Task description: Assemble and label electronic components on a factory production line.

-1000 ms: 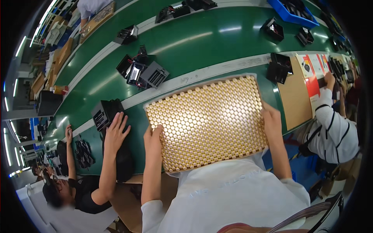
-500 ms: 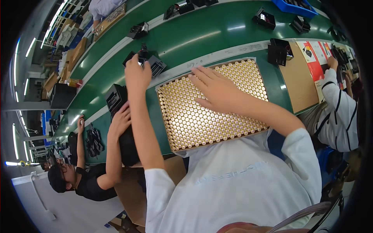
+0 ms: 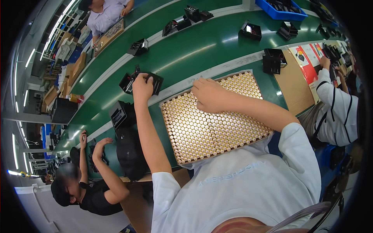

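Observation:
A shallow cardboard tray [image 3: 176,157] packed with rows of upright batteries [image 3: 206,132] lies in front of my body, on the near side of the green bench. My right hand [image 3: 211,95] rests at its far edge, fingers curled down over the batteries; whatever is in them is hidden. To the left, beyond the tray, my left hand [image 3: 143,87] is closed on an open black plastic case [image 3: 157,84] on the green belt. Its fingertips are partly hidden behind the hand.
Open black cases [image 3: 139,47] sit along the green belt [image 3: 194,50]. A blue bin [image 3: 283,13] stands at the far right. Black cloth [image 3: 130,155] and another case [image 3: 121,114] lie left of the tray. Co-workers are at left, far left and right, by a cardboard sheet [image 3: 293,85].
My right hand's spread fingers have curled over the batteries. My left hand has closed on the black case. The co-worker at left has lifted a hand away from the black things beside me.

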Demonstrator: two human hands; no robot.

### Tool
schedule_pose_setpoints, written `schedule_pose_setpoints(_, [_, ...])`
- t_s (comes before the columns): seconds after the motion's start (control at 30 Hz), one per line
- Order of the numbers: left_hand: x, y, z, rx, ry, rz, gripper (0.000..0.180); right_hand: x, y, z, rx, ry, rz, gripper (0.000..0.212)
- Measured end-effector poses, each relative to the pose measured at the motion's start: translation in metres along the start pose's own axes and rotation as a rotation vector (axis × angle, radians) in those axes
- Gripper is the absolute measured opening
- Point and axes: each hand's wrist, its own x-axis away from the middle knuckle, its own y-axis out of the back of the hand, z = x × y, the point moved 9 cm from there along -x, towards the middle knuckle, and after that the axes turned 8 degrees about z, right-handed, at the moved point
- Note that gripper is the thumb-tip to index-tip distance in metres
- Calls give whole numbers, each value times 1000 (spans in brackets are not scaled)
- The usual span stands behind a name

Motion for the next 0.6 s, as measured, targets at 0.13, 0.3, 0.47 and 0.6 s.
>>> schedule_pose_setpoints(0.13, [-10, -5, 3, 549, 45, -62, 35, -15, 3, -1, 37, 30, 72, 32])
schedule_pose_setpoints(0.3, [-30, -45, -25, 1142, 97, 74, 31, -16, -9, -9, -37, -91, 294, 32])
schedule_pose_setpoints(0.47, [-45, -93, -43, 1264, 155, 220, 26, -19, -10, -7, 53, -11, 250, 32])
schedule_pose_setpoints(0.6, [-51, -108, -54, 1312, 163, 232, 26, -22, -14, -8, 44, 16, 173, 28])
